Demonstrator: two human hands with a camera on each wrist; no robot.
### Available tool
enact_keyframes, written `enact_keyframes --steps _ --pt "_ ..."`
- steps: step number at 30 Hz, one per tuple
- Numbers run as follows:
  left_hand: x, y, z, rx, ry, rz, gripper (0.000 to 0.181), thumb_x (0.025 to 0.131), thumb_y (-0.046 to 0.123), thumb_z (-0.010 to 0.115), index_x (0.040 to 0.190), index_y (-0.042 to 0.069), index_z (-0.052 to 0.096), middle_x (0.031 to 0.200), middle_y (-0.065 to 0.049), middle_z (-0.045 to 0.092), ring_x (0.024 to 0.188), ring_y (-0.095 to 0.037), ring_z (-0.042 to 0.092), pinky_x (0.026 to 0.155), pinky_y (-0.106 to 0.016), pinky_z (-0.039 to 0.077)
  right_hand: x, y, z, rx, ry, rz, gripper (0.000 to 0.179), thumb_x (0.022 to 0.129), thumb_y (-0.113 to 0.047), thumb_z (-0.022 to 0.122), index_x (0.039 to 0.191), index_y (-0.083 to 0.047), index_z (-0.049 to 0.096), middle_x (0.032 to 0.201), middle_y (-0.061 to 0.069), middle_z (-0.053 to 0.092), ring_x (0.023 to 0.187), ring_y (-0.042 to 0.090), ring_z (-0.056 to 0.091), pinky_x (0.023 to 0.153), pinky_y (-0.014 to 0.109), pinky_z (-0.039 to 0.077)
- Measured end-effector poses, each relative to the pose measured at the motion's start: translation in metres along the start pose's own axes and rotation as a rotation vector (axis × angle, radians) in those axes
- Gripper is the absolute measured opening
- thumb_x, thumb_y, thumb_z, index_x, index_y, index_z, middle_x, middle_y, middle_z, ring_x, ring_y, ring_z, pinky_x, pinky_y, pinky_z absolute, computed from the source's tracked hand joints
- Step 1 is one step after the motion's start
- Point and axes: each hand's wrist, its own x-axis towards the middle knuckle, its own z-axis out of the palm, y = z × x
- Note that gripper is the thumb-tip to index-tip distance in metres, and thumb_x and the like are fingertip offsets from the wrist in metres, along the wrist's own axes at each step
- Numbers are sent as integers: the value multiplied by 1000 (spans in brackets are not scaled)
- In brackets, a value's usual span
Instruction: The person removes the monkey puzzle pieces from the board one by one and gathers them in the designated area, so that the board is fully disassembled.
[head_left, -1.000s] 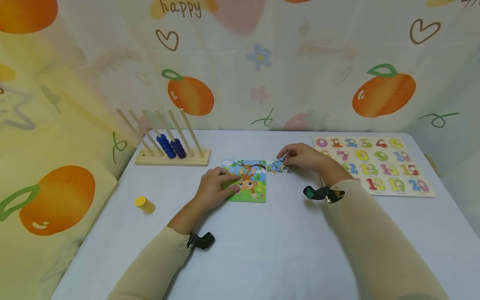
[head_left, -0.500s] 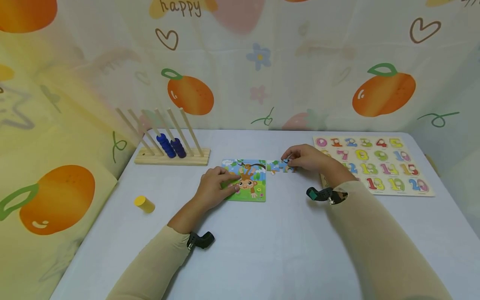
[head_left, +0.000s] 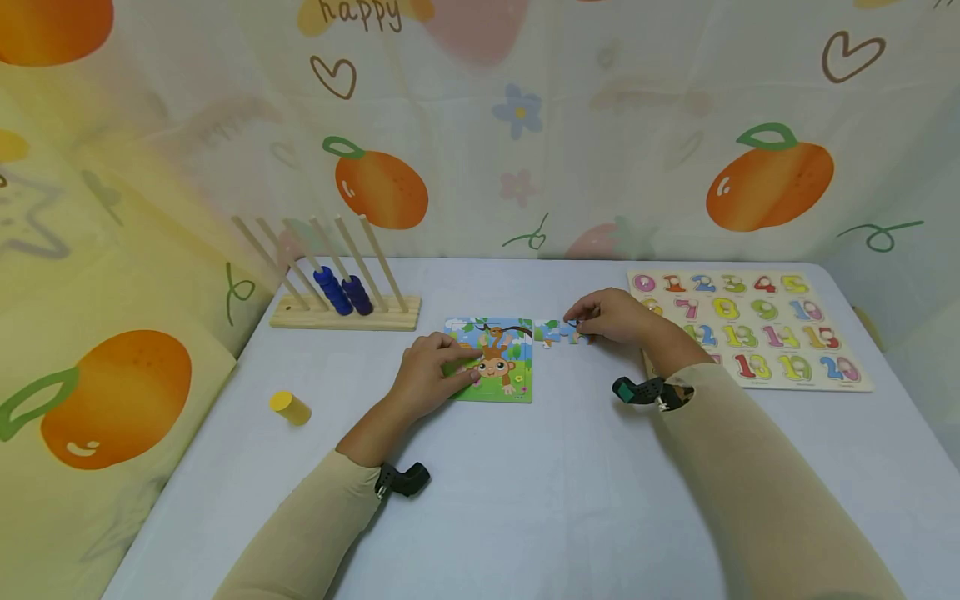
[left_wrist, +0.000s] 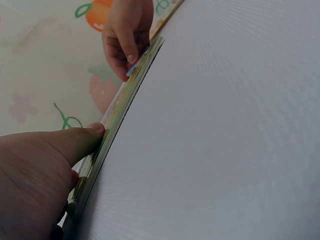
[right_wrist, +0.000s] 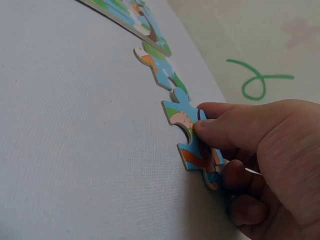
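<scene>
A square monkey picture puzzle (head_left: 498, 379) lies on the white table, and my left hand (head_left: 427, 375) rests on its left part, with thumb and fingertips on the picture. In the left wrist view the thumb (left_wrist: 80, 140) touches the puzzle near its edge. A small blue puzzle piece (right_wrist: 159, 65) lies against the puzzle's upper right corner. My right hand (head_left: 611, 317) pinches another puzzle piece (right_wrist: 187, 130) between thumb and fingers. That piece's knob sits at the notch of the first one; whether they are fully locked I cannot tell.
A wooden peg stand (head_left: 345, 321) with blue beads on two rods stands at the back left. A yellow cylinder (head_left: 290, 408) is at the left. A number board (head_left: 780, 383) lies at the right, partly behind the right arm. A patterned curtain (head_left: 465, 167) hangs behind.
My right hand has shifted slightly right with its puzzle piece, which now lies flatter in line with the first piece. The left hand has stayed on the puzzle.
</scene>
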Motion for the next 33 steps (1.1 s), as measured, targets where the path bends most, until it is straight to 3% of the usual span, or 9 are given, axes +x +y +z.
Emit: enact_keyframes --steps 9,14,24,33 --pt "0 1 0 12 1 14 36 95 36 84 129 25 80 118 -5 64 104 -26 53 90 -49 39 -1 2 2 -46 39 9 25 102 -8 70 125 -6 79 100 6 76 82 18 68 89 38 49" --pt "0 2 -1 12 3 15 36 95 36 84 129 24 81 116 -5 64 103 -26 53 90 -48 39 0 3 3 -47 62 21 24 101 -9 71 124 -7 79 105 7 75 83 18 68 87 37 49" --pt "0 1 0 12 8 25 36 95 36 84 129 24 81 116 -5 63 102 -25 52 89 -47 39 0 5 6 -36 86 17 22 100 -8 71 120 -7 80 94 5 75 82 19 67 81 35 51" --pt "-2 0 0 -6 21 45 34 96 34 83 127 22 81 114 -5 63 100 -26 51 88 -48 38 2 9 8 -41 94 4 21 99 -10 72 119 -9 80 100 5 75 86 20 65 82 35 52"
